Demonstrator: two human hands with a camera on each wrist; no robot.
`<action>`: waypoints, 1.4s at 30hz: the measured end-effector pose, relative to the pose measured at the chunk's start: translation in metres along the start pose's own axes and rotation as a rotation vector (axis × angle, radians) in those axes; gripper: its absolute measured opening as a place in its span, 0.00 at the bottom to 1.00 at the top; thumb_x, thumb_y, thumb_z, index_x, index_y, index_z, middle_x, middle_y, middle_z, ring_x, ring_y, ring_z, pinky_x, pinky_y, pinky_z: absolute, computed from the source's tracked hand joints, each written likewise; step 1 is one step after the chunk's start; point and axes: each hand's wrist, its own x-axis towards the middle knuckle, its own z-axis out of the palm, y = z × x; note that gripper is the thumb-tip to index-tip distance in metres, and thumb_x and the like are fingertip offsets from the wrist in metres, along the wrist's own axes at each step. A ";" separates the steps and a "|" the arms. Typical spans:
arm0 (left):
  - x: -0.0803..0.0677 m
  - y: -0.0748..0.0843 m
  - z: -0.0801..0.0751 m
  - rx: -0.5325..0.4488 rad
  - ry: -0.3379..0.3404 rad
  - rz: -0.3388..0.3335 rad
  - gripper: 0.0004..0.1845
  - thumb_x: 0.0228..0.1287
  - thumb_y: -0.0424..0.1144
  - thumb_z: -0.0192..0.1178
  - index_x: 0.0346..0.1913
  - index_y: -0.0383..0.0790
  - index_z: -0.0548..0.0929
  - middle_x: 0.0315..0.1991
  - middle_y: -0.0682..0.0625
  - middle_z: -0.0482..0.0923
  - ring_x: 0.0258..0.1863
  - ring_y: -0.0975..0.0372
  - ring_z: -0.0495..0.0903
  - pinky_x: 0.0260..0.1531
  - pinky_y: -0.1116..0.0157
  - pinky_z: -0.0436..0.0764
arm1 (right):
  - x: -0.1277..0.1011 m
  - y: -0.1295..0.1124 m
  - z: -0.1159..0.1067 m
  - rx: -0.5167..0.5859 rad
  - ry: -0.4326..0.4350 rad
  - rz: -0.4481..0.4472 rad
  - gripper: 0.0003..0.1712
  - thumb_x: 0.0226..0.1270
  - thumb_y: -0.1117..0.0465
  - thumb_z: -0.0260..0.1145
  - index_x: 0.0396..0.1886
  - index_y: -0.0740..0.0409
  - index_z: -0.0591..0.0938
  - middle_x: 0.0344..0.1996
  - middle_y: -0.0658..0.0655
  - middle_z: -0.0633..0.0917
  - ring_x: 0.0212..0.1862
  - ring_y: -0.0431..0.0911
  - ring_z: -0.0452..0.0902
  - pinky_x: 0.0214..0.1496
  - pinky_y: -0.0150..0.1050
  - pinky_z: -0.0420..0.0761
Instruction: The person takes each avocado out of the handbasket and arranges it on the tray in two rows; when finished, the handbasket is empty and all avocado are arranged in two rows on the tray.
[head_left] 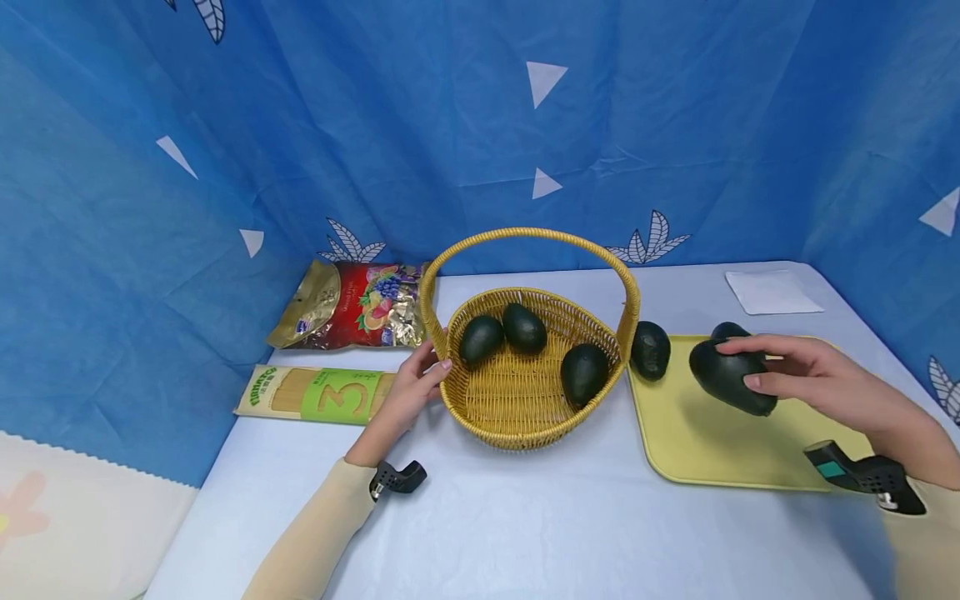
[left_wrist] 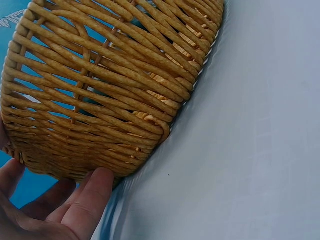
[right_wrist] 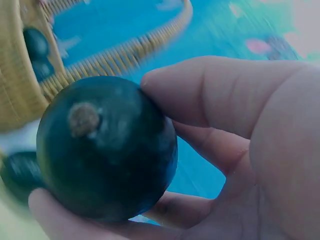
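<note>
The right hand (head_left: 791, 367) holds a dark green avocado (head_left: 726, 379) above the yellow tray (head_left: 720, 467), thumb and fingers around its sides. Its stem end (right_wrist: 84, 120) faces the right wrist camera. Two more avocados are at the tray: one avocado (head_left: 650, 350) at its left edge, another (head_left: 729, 331) partly hidden behind the held one. Inside the wicker basket (head_left: 517, 417) lie three avocados: two (head_left: 482, 340) at the back left, one (head_left: 585, 375) at the right. At the basket's left side the left hand (head_left: 412, 383) grips it, thumb at the rim, fingers against the outer weave (left_wrist: 90, 150).
Left of the basket lie a red and gold fruit-pictured bag (head_left: 360, 307) and a pack of noodles (head_left: 322, 394). The basket's tall handle (head_left: 532, 233) arches upward. A white folded tissue (head_left: 772, 292) rests at the back right. Blue cloth (head_left: 480, 125) hangs behind the white table (head_left: 525, 525).
</note>
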 end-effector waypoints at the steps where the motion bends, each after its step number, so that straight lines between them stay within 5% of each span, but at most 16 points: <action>1: 0.000 0.000 0.000 -0.004 0.000 0.001 0.33 0.76 0.36 0.55 0.80 0.46 0.59 0.70 0.31 0.68 0.60 0.48 0.79 0.47 0.65 0.89 | -0.003 0.004 -0.005 -0.031 0.034 0.037 0.28 0.73 0.76 0.56 0.69 0.51 0.77 0.61 0.25 0.70 0.46 0.29 0.83 0.34 0.30 0.83; 6: 0.000 0.000 0.000 -0.011 -0.005 0.002 0.33 0.76 0.35 0.54 0.80 0.46 0.59 0.70 0.31 0.68 0.60 0.47 0.78 0.46 0.66 0.89 | -0.015 0.026 -0.029 -0.059 0.160 0.149 0.28 0.75 0.73 0.57 0.69 0.46 0.76 0.57 0.24 0.69 0.42 0.26 0.80 0.31 0.29 0.82; 17: 0.001 -0.001 0.001 -0.001 0.001 0.002 0.33 0.76 0.35 0.54 0.80 0.46 0.59 0.71 0.32 0.67 0.61 0.48 0.77 0.47 0.67 0.89 | -0.019 0.064 -0.048 -0.079 0.266 0.299 0.26 0.80 0.65 0.55 0.65 0.27 0.72 0.50 0.20 0.62 0.41 0.16 0.69 0.32 0.25 0.82; 21: 0.001 -0.002 0.000 -0.014 -0.003 0.009 0.33 0.76 0.35 0.54 0.80 0.46 0.59 0.71 0.32 0.67 0.61 0.46 0.77 0.46 0.65 0.89 | -0.023 0.076 -0.050 -0.133 0.305 0.346 0.24 0.82 0.59 0.53 0.67 0.25 0.69 0.59 0.25 0.63 0.43 0.17 0.64 0.33 0.24 0.79; 25: 0.001 -0.003 -0.001 -0.012 -0.006 0.016 0.33 0.76 0.35 0.54 0.80 0.46 0.59 0.71 0.32 0.67 0.62 0.46 0.77 0.46 0.65 0.89 | -0.022 0.084 -0.051 -0.203 0.341 0.441 0.22 0.82 0.54 0.50 0.69 0.26 0.67 0.80 0.56 0.58 0.60 0.44 0.67 0.33 0.29 0.75; 28: 0.002 -0.004 -0.001 -0.007 -0.006 0.011 0.33 0.76 0.35 0.54 0.80 0.46 0.59 0.72 0.32 0.67 0.62 0.46 0.77 0.47 0.65 0.89 | -0.020 0.088 -0.050 -0.224 0.356 0.498 0.22 0.82 0.53 0.48 0.71 0.32 0.66 0.78 0.78 0.51 0.67 0.70 0.55 0.36 0.36 0.72; 38: 0.002 -0.004 0.000 0.007 0.012 0.000 0.33 0.76 0.35 0.54 0.81 0.46 0.59 0.71 0.32 0.67 0.62 0.46 0.77 0.48 0.67 0.89 | -0.018 0.105 -0.048 -0.228 0.409 0.556 0.33 0.80 0.54 0.51 0.81 0.54 0.60 0.77 0.81 0.51 0.74 0.79 0.48 0.32 0.28 0.68; 42: 0.002 -0.003 0.000 0.006 0.011 -0.005 0.33 0.76 0.36 0.54 0.80 0.46 0.59 0.71 0.32 0.67 0.61 0.47 0.77 0.47 0.68 0.88 | -0.019 0.109 -0.047 -0.258 0.438 0.550 0.36 0.80 0.53 0.52 0.82 0.54 0.55 0.77 0.81 0.50 0.75 0.80 0.44 0.46 0.50 0.82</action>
